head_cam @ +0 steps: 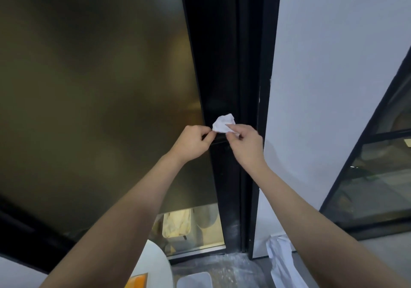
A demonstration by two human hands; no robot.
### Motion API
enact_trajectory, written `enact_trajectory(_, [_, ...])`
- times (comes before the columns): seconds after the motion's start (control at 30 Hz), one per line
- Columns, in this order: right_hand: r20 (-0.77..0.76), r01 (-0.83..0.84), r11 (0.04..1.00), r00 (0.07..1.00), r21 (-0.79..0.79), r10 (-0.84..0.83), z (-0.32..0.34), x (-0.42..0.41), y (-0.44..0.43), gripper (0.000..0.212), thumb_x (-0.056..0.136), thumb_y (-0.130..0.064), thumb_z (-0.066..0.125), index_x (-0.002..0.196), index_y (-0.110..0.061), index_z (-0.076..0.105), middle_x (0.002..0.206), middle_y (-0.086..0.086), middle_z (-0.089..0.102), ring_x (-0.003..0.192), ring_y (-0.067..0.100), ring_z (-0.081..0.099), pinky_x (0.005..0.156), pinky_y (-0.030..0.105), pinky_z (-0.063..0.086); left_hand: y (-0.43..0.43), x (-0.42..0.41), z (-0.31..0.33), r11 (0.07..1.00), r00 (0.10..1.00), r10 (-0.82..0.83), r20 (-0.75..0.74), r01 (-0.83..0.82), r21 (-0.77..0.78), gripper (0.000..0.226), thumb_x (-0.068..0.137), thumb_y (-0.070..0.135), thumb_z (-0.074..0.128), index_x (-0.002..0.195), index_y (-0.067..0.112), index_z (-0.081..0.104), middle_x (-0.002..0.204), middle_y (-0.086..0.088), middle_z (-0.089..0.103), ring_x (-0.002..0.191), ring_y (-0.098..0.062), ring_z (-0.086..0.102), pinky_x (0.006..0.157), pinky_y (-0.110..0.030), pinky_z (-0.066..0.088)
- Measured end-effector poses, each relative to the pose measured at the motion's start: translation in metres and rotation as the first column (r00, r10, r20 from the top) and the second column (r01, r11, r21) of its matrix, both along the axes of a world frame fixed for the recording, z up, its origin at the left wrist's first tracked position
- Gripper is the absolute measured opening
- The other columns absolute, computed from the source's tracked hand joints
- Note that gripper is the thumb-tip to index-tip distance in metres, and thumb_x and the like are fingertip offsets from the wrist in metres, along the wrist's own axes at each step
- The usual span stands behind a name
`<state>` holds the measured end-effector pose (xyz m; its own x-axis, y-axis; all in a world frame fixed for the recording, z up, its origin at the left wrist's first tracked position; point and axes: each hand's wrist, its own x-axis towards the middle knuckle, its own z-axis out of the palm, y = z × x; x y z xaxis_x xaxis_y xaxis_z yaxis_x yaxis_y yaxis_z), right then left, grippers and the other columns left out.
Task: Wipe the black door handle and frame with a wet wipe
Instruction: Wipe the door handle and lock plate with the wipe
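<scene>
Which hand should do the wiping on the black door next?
Probably the right hand. Its fingers pinch the bunched wet wipe against the black frame. The left hand only holds the wipe's edge.

Door frame [224, 65] clear above hands — wall [333, 65] close rt.

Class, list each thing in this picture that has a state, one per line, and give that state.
Small white wet wipe: crumpled, pinched by both hands.
Left hand: closed on the wipe's edge.
Right hand: pinching the wipe.
Black door frame: upright, dusty low down.
Black door handle: mostly hidden behind the hands.
</scene>
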<state>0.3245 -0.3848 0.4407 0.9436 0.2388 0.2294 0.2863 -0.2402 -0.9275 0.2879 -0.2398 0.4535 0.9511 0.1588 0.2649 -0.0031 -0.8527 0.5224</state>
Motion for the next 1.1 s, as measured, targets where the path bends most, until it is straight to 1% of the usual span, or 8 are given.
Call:
enact_trajectory(0.1, [0.055, -0.017, 0.980, 0.998, -0.198, 0.029, 0.010, -0.002, 0.019, 0.042, 0.097, -0.019, 0.044, 0.137, -0.004, 0.045, 0.145, 0.013, 0.038, 0.124, 0.025, 0.048, 0.097, 0.021, 0.040, -0.002, -0.001, 0.001, 1.000, 1.000, -0.016, 0.014, 0.016, 0.005, 0.043, 0.094, 0.022, 0.047, 0.052, 0.013, 0.047, 0.053, -0.005, 0.051, 0.046, -0.009, 0.038, 0.048, -0.016, 0.029])
enact_trajectory(0.23, [0.073, -0.017, 0.957, 0.997, -0.289, 0.040, 0.009, -0.002, 0.028, 0.051, 0.099, -0.022, 0.038, 0.145, -0.003, 0.026, 0.147, 0.015, 0.026, 0.123, 0.027, 0.047, 0.099, 0.030, 0.043, 0.000, -0.005, 0.002, 1.000, 1.000, -0.010, -0.001, 0.010, -0.029, 0.042, 0.095, 0.023, 0.047, 0.059, 0.003, 0.055, 0.058, -0.012, 0.057, 0.048, -0.010, 0.040, 0.051, -0.020, 0.033])
enact_trajectory(0.43, [0.376, 0.113, 0.887, 0.924, -0.447, 0.071, -0.006, -0.002, 0.026, 0.052, 0.098, -0.020, 0.037, 0.144, 0.001, 0.026, 0.145, 0.016, 0.027, 0.134, 0.027, 0.029, 0.104, 0.033, 0.043, 0.001, -0.005, 0.001, 1.000, 1.000, 0.001, 0.017, 0.000, -0.011, 0.042, 0.095, 0.027, 0.048, 0.065, 0.001, 0.063, 0.062, -0.015, 0.063, 0.051, -0.014, 0.047, 0.053, -0.021, 0.037])
enact_trajectory(0.5, [0.428, 0.142, 0.861, 0.899, -0.488, 0.094, -0.003, 0.000, 0.027, 0.052, 0.096, -0.020, 0.039, 0.143, 0.001, 0.028, 0.146, 0.017, 0.030, 0.136, 0.028, 0.029, 0.106, 0.036, 0.042, 0.000, -0.006, 0.002, 1.000, 1.000, 0.000, 0.012, 0.000, -0.021, 0.042, 0.095, 0.026, 0.047, 0.063, 0.001, 0.060, 0.062, -0.017, 0.062, 0.051, -0.014, 0.045, 0.053, -0.023, 0.038])
enact_trajectory(0.7, [0.401, 0.176, 0.743, 0.906, -0.645, 0.135, 0.019, 0.012, 0.028, 0.053, 0.096, -0.022, 0.038, 0.140, 0.005, 0.029, 0.139, 0.019, 0.034, 0.126, 0.029, 0.039, 0.105, 0.033, 0.038, 0.001, -0.004, 0.002, 1.000, 1.000, 0.006, 0.003, -0.006, -0.028, 0.043, 0.094, 0.023, 0.047, 0.063, -0.005, 0.058, 0.065, -0.023, 0.062, 0.051, -0.018, 0.044, 0.049, -0.022, 0.033])
enact_trajectory(0.9, [0.290, 0.162, 0.746, 0.956, -0.646, 0.043, 0.027, 0.021, 0.036, 0.042, 0.097, -0.020, 0.039, 0.131, 0.003, 0.043, 0.133, 0.019, 0.039, 0.121, 0.029, 0.041, 0.090, 0.032, 0.044, 0.000, -0.004, 0.001, 0.999, 1.000, 0.016, -0.010, -0.016, -0.030, 0.046, 0.095, 0.028, 0.048, 0.065, -0.006, 0.058, 0.067, -0.024, 0.062, 0.051, -0.018, 0.042, 0.050, -0.025, 0.034])
enact_trajectory(1.0, [0.269, 0.194, 0.744, 0.963, -0.640, -0.019, 0.028, 0.022, 0.036, 0.040, 0.096, -0.015, 0.041, 0.130, 0.005, 0.039, 0.134, 0.019, 0.040, 0.121, 0.031, 0.044, 0.092, 0.034, 0.043, 0.000, -0.004, 0.002, 1.000, 1.000, 0.011, -0.012, -0.011, -0.025, 0.046, 0.095, 0.028, 0.048, 0.065, -0.006, 0.058, 0.068, -0.024, 0.062, 0.052, -0.018, 0.042, 0.048, -0.022, 0.031])
enact_trajectory(1.1, [0.302, 0.208, 0.723, 0.953, -0.658, 0.001, 0.027, 0.018, 0.038, 0.049, 0.095, -0.013, 0.047, 0.138, 0.005, 0.031, 0.139, 0.020, 0.035, 0.125, 0.028, 0.042, 0.095, 0.030, 0.044, 0.000, -0.005, 0.002, 0.999, 1.000, 0.008, -0.008, -0.008, -0.034, 0.046, 0.095, 0.027, 0.048, 0.064, -0.006, 0.057, 0.067, -0.025, 0.062, 0.051, -0.019, 0.043, 0.048, -0.022, 0.031])
